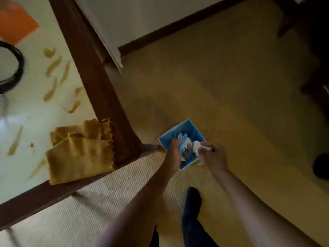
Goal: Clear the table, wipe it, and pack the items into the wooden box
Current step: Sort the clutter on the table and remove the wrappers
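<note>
A small square blue dish (187, 131) is held out over the floor to the right of the table corner. My left hand (173, 155) grips its near-left rim, thumb inside. Crumpled white and blue scraps (185, 147) lie in the dish. My right hand (214, 157) pinches a white crumpled scrap (197, 146) at the dish's right edge. A folded mustard-yellow cloth (80, 152) lies on the pale table top (35, 118) at its near right corner. Brownish smears (53, 65) streak the table surface.
The table has a dark wooden frame (99, 86). A black ring-shaped object (17, 65) and an orange patch (16, 24) sit at the table's far left. Woven matting (231, 86) covers the floor. My dark-clad leg (192, 211) stands below. Dark furniture (313, 50) is at the right.
</note>
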Demonstrator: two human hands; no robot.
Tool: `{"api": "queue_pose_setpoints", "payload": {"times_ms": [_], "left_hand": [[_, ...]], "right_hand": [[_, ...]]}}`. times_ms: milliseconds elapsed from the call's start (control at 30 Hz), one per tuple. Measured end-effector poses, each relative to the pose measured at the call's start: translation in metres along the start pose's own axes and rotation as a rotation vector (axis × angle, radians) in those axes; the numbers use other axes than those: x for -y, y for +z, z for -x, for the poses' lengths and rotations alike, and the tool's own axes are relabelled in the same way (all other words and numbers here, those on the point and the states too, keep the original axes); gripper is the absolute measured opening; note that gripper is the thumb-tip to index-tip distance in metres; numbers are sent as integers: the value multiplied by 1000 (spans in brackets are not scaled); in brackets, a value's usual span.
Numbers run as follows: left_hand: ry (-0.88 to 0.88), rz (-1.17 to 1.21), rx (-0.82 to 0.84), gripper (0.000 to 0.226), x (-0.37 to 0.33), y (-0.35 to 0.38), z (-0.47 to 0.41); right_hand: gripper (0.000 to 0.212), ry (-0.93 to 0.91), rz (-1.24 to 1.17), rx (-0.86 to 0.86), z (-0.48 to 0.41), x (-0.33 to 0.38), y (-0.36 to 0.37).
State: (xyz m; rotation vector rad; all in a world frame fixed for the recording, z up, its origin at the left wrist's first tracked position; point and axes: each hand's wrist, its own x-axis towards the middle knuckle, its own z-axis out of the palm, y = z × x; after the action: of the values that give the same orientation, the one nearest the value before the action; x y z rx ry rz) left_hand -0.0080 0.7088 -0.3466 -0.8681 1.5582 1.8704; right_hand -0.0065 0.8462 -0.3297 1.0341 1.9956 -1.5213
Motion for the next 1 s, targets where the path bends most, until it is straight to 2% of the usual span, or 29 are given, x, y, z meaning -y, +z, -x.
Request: {"api": "queue_pose_setpoints", "payload": {"times_ms": [100, 133, 200, 233, 300, 367, 467, 600, 667, 833, 1000], "left_hand": [[91, -266, -110, 29, 41, -2, -62], [98, -402, -130, 32, 54, -3, -83], [45, -531, -134, 37, 79, -3, -127], [62, -651, -145, 38, 92, -6, -145], [96, -1060, -120, 38, 113, -7, -187], [138, -1256, -111, 38, 132, -11, -216], [180, -1148, -202, 40, 153, -18, -244], [182, -1302, -15, 59, 163, -24, -260], [189, -1300, -7, 63, 160, -25, -253], [282, -1376, -14, 64, 125, -13, -196], [615, -1356, -165, 55, 57, -4, -89]], "right_hand": [[16, -40, 63, 27, -57, -34, 10], [18, -46, 86, 42, -77, -46, 16], [28, -34, 117, 90, -120, -71, 33], [33, -19, 128, 108, -138, -84, 42], [39, 4, 156, 139, -177, -113, 60], [42, 25, 189, 176, -204, -134, 75], [47, 61, 247, 242, -235, -153, 90], [58, 44, 296, 274, -260, -164, 98], [60, 21, 329, 277, -256, -163, 96], [45, -68, 384, 216, -199, -131, 67], [41, -289, 421, 166, -103, -55, 18]]}}
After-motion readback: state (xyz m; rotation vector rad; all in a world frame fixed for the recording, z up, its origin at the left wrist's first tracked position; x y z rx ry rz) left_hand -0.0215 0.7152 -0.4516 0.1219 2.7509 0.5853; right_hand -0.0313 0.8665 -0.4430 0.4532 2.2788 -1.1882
